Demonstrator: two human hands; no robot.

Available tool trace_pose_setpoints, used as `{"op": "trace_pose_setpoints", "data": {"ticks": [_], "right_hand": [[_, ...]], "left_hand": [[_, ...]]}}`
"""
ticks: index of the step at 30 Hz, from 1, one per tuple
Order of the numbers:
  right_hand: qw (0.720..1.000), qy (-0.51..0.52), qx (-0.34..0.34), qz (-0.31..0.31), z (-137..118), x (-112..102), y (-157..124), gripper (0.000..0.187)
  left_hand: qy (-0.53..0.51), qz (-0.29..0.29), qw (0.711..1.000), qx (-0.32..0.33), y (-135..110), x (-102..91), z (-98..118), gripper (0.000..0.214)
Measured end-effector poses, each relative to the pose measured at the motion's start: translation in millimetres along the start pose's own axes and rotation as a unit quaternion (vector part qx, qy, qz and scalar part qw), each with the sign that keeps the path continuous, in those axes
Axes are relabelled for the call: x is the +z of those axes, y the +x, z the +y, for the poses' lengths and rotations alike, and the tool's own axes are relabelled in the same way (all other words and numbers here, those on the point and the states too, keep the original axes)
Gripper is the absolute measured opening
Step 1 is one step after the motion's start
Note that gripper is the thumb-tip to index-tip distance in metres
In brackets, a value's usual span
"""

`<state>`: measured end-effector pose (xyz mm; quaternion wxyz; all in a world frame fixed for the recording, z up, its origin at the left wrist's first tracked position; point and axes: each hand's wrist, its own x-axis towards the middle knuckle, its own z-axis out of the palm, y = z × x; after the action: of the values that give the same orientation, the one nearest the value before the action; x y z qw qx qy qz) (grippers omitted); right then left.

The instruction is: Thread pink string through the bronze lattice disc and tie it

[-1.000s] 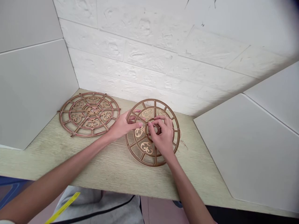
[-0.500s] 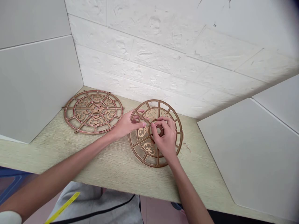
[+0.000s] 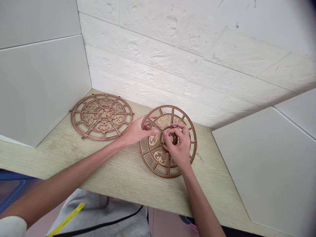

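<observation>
A round bronze-coloured openwork frame, with spokes, scroll ornaments and a hub ring, stands tilted on the table. My left hand grips its left rim, thumb in front and fingers behind. At the hub, my right hand pinches a thin pale wire between thumb and fingertips, partly hidden by the fingers. The loose end of the wire trails past the right rim. A second openwork frame, trimmed with reddish wire, lies flat to the left of my left hand.
The pale wood-grain table meets a white brick-patterned wall behind. Grey panels stand at the left and right. A yellow strip and a black cord lie across my lap.
The view has shifted slightly, so both frames and hands appear a little farther right. Both hands keep their hold, and the right fingers stay at the hub.
</observation>
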<state>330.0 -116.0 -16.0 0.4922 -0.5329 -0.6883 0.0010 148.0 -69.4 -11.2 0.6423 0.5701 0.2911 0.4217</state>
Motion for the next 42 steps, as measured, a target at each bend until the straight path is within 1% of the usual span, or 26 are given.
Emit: {"op": "trace_pose_setpoints", "data": {"ticks": [4,10,16,24,28,31,37,42], "right_hand": [[1.000,0.009,0.013,-0.005,0.5,0.6,-0.1,0.018],[1.000,0.012,-0.003,-0.004,1.1,1.3,1.0,0.018],[1.000,0.025,0.006,-0.012,3.6,-0.1,1.5,0.019],[0.999,0.035,0.030,-0.024,3.5,-0.3,3.4,0.018],[0.998,0.041,0.034,-0.023,2.0,-0.6,4.3,0.018],[0.998,0.041,0.039,-0.028,2.0,-1.2,4.6,0.019],[0.998,0.030,0.032,-0.037,2.8,-1.2,4.2,0.016],[0.998,0.026,0.022,-0.047,1.9,-0.4,4.7,0.015]], "left_hand": [[0.001,-0.005,1.000,0.012,-0.9,-0.1,0.5,0.073],[0.007,-0.002,1.000,0.007,-1.1,0.2,1.0,0.072],[0.012,0.003,1.000,0.004,0.4,-0.7,0.2,0.068],[0.042,0.002,0.999,0.026,0.6,-3.3,-4.7,0.068],[0.047,0.003,0.998,0.038,-0.7,-2.6,-3.2,0.067],[0.043,0.002,0.998,0.034,-1.9,-1.4,-0.8,0.067],[0.038,0.015,0.999,0.027,-2.4,-0.6,0.0,0.067],[0.019,0.008,0.999,0.033,-1.7,-1.0,-0.4,0.071]]}}
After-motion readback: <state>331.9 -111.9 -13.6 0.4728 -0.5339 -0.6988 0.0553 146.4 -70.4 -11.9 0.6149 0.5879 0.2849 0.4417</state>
